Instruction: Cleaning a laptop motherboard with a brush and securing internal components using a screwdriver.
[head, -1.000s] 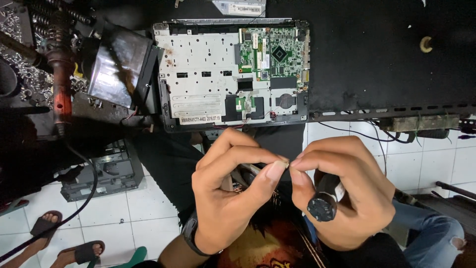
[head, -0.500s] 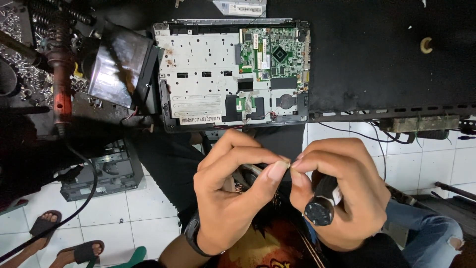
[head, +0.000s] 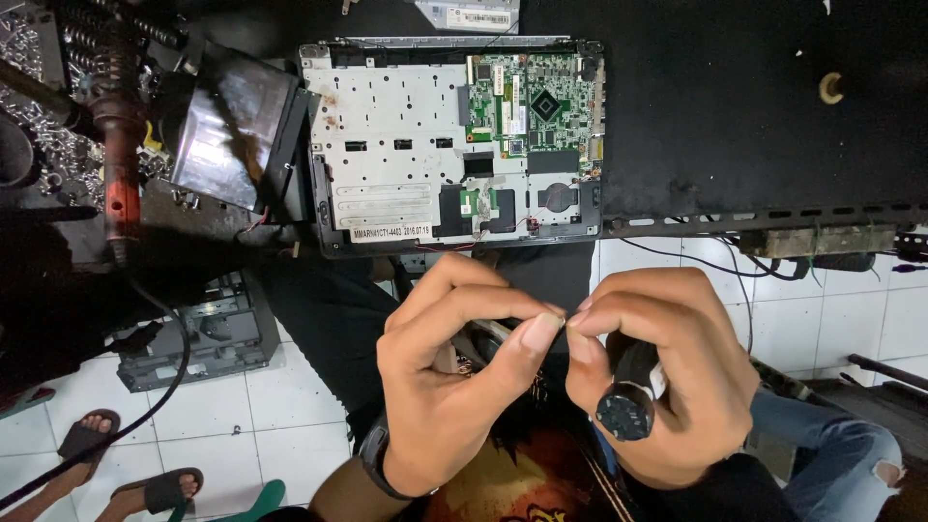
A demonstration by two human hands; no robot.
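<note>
My left hand and my right hand meet fingertip to fingertip in front of my chest, pinching something too small to make out. My right hand also wraps a black screwdriver handle, its round butt end facing the camera. Beyond the hands, an opened laptop lies on the black table, showing a silver metal frame and a green circuit board. A dark wristband sits on my left wrist.
A removed dark panel leans left of the laptop. A red-handled soldering iron with its cable lies at far left. A disc drive rests on the white tiled floor. Someone's sandalled feet show at bottom left.
Both hands stay together at the fingertips and have shifted only slightly; the screwdriver handle remains in my right hand.
</note>
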